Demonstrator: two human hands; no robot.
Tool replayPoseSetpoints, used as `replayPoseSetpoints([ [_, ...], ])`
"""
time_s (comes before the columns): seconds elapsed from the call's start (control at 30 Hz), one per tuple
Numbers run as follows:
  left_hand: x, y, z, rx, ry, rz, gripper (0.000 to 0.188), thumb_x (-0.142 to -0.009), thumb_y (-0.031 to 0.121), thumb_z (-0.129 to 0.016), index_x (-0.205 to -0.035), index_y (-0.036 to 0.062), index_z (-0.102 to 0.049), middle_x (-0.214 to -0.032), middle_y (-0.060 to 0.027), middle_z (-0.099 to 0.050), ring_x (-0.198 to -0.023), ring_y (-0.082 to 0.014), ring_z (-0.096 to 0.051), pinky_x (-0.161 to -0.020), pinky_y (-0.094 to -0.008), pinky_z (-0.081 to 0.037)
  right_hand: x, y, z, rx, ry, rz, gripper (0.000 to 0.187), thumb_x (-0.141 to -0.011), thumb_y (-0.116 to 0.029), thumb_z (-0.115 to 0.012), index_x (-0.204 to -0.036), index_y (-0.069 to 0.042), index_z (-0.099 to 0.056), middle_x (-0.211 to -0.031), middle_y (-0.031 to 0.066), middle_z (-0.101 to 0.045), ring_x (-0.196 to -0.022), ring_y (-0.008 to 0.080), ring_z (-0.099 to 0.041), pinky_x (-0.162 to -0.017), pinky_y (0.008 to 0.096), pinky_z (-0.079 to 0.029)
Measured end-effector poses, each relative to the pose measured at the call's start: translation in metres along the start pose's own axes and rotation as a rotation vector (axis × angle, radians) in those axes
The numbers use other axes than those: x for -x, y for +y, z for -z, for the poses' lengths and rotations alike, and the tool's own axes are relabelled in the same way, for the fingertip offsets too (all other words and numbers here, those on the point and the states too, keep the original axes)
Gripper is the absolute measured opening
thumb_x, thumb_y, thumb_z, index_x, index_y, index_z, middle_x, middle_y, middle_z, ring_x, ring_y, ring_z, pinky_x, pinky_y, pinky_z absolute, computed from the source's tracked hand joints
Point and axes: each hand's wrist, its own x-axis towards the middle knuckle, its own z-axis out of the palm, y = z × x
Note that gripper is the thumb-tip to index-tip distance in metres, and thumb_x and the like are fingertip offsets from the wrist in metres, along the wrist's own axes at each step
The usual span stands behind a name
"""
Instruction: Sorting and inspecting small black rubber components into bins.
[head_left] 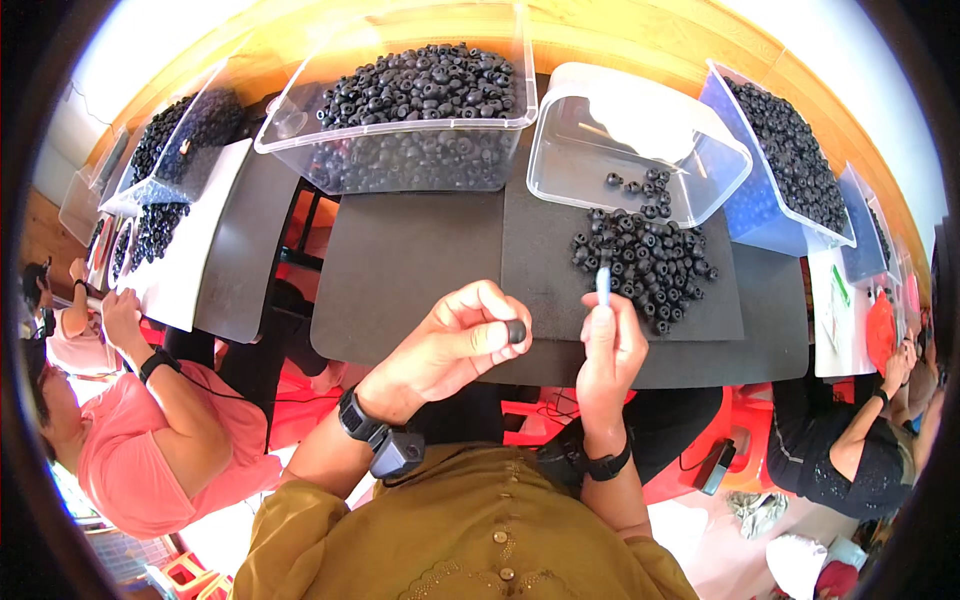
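Observation:
My left hand (455,340) is closed, pinching a small round black rubber-like piece (516,331) between thumb and fingertips above the table's near edge. To its right, my right hand (612,350) grips a thin pale-blue tool (603,284) that points up and away from me; its exact kind I cannot make out. Just beyond the tool lies a loose heap of black hollow pieces (655,265) on a dark mat (540,250). The two hands are apart, and the tool is not touching the piece in my left hand.
A transparent bin (395,125) full of black pieces stands at the back. Beside it, a tilted transparent tub (570,150) holds several pieces. Another full bin (760,200) stands at right. People sit on both sides: one in a pink shirt (190,440), one in dark clothing (845,440).

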Motion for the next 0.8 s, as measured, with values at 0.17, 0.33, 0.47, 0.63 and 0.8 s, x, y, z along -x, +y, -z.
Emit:
replayPoseSetpoints([
  [0.17, -0.001, -0.008, -0.002, 0.020, 0.046, 0.030, 0.013, -0.087, 0.008, -0.063, -0.098, 0.0072, -0.056, -0.100, -0.0081, -0.059, -0.089, -0.0159, -0.057, -0.079, -0.0248, -0.048, 0.007, 0.009, 0.009, 0.065, -0.138, 0.094, 0.018, -0.091, -0.016, -0.055, -0.099, 0.000, -0.058, -0.068, -0.0040, -0.045, -0.061, 0.0038, -0.040, -0.055, 0.0190, -0.032],
  [0.33, -0.009, -0.018, 0.000, -0.040, 0.026, 0.024, 0.012, -0.088, 0.005, -0.062, -0.100, 0.0054, -0.059, -0.100, -0.0072, -0.063, -0.091, -0.0148, -0.061, -0.080, -0.0260, -0.050, 0.005, 0.006, 0.007, -0.241, -0.250, -0.046, 0.025, -0.078, -0.005, -0.072, -0.100, -0.001, -0.060, -0.072, -0.0052, -0.048, -0.063, 0.0023, -0.040, -0.056, 0.0175, -0.033],
  [0.47, -0.011, -0.026, -0.005, -0.217, 0.002, 0.005, 0.012, -0.087, 0.003, -0.062, -0.099, 0.0031, -0.060, -0.098, -0.0079, -0.064, -0.089, -0.0130, -0.061, -0.082, -0.0268, -0.051, 0.002, 0.005, 0.006, -0.356, -0.294, -0.075, 0.022, -0.080, -0.004, -0.070, -0.098, -0.001, -0.060, -0.074, -0.0040, -0.051, -0.065, 0.0026, -0.045, -0.057, 0.0177, -0.036],
  [0.63, -0.013, -0.030, -0.005, -0.196, -0.018, 0.033, 0.012, -0.086, 0.003, -0.064, -0.098, 0.0023, -0.061, -0.096, -0.0072, -0.064, -0.088, -0.0121, -0.061, -0.082, -0.0274, -0.051, 0.000, 0.003, 0.010, -0.483, -0.313, -0.136, 0.017, -0.082, -0.002, -0.067, -0.097, 0.000, -0.060, -0.076, -0.0016, -0.056, -0.069, 0.0041, -0.052, -0.058, 0.0186, -0.039],
  [0.8, -0.011, -0.023, -0.011, -0.161, 0.026, 0.093, 0.010, -0.084, 0.002, -0.065, -0.094, 0.0027, -0.062, -0.095, -0.0068, -0.064, -0.085, -0.0120, -0.061, -0.080, -0.0275, -0.051, -0.003, 0.009, 0.017, -0.498, -0.392, -0.214, 0.010, -0.087, -0.006, -0.062, -0.094, 0.001, -0.060, -0.073, 0.0023, -0.058, -0.062, 0.0063, -0.052, -0.053, 0.0184, -0.038],
])
